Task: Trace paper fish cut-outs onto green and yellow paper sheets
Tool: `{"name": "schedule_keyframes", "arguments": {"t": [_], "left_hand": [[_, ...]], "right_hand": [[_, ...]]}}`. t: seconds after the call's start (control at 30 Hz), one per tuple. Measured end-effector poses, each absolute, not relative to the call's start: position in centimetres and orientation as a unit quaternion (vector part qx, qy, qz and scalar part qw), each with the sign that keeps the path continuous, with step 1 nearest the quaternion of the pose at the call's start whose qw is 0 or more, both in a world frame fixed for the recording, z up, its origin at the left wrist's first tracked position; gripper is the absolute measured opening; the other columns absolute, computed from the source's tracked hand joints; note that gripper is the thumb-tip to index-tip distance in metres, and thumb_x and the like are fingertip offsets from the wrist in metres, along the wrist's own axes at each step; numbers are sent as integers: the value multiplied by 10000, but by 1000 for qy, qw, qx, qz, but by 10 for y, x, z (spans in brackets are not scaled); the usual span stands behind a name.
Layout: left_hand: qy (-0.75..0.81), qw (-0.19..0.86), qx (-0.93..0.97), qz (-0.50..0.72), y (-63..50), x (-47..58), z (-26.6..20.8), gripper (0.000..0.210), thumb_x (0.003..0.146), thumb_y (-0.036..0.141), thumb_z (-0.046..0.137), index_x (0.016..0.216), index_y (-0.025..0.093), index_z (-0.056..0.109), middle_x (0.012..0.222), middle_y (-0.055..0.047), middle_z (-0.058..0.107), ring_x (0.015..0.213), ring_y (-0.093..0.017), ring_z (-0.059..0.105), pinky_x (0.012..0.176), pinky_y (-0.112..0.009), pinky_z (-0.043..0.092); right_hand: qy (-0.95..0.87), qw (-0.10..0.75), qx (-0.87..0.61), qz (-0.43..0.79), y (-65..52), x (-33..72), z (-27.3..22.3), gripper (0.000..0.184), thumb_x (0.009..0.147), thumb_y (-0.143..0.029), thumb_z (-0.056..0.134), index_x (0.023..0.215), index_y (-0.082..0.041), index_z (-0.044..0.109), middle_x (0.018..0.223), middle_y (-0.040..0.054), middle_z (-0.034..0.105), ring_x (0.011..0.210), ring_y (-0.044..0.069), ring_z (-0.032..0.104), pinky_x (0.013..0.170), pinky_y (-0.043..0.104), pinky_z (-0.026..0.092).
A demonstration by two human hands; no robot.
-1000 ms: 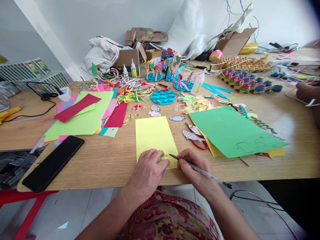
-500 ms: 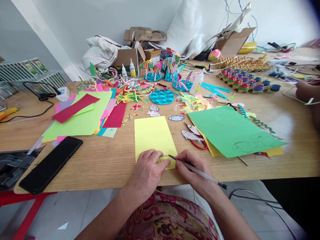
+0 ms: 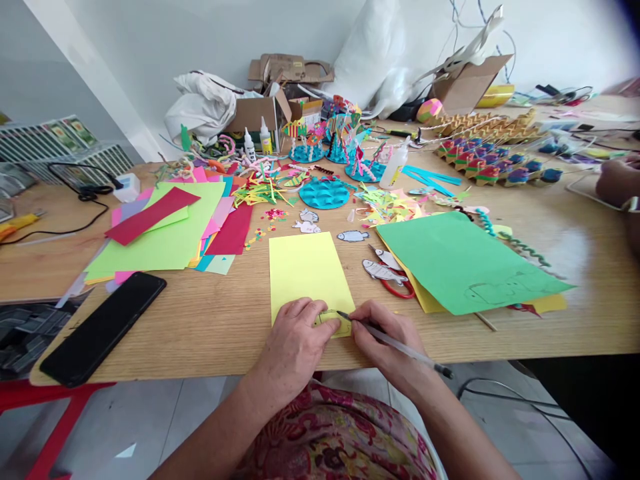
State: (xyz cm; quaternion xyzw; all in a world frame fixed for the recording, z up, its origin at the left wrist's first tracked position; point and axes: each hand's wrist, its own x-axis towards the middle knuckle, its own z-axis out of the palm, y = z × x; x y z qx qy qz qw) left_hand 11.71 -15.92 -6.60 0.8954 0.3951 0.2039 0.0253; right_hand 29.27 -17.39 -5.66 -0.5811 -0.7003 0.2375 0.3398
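A sheet of yellow paper [image 3: 307, 267] lies on the table before me. My left hand [image 3: 300, 327] presses on its lower part, thumb and index finger apart on either side of a small drawn outline. That outline is partly hidden by the fingers. My right hand [image 3: 383, 330] grips a pen [image 3: 400, 345] with a clear barrel, its tip touching the paper by the left fingertips. Just beyond, cut-out paper fish [image 3: 353, 236] lie on the wood. Another paper fish [image 3: 383, 271] rests over red-handled scissors [image 3: 403, 289].
Green paper [image 3: 465, 260] with pencil outlines lies right; coloured sheets [image 3: 165, 240] and a black phone [image 3: 103, 330] lie left. Behind are paper scraps, a blue scalloped disc [image 3: 324, 193], a glue bottle [image 3: 395, 167] and painted egg cartons [image 3: 490, 160]. Another person's hand [image 3: 617, 180] is at far right.
The pen's back end has dipped slightly, while its tip stays in about the same spot. My left hand holds its place. The other person's hand at far right has shifted a little.
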Motion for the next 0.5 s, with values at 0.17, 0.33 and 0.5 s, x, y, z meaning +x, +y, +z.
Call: {"name": "schedule_keyframes", "arguments": {"t": [0.17, 0.33, 0.5], "left_hand": [[396, 24, 895, 205, -159, 117, -66, 223, 817, 111, 586, 999, 239, 604, 1060, -31, 558, 995, -200, 503, 854, -375, 465], [394, 28, 895, 207, -160, 118, -65, 223, 813, 115, 596, 1004, 231, 595, 1052, -32, 557, 986, -207, 506, 852, -381, 469], [394, 32, 896, 205, -159, 117, -65, 217, 821, 111, 582, 1002, 231, 589, 1055, -30, 553, 990, -209, 504, 854, -385, 469]], "right_hand": [[-704, 340, -577, 235, -174, 292, -57, 95, 765, -197, 475, 708, -195, 551, 544, -46, 552, 481, 98, 502, 484, 199, 362], [-701, 340, -581, 235, -174, 293, -58, 91, 766, -203, 484, 712, -196, 556, 550, -44, 563, 490, 101, 508, 485, 197, 362], [-705, 341, -577, 233, -175, 293, -56, 100, 760, -195, 485, 688, -197, 554, 540, -45, 560, 485, 100, 501, 483, 196, 358]]}}
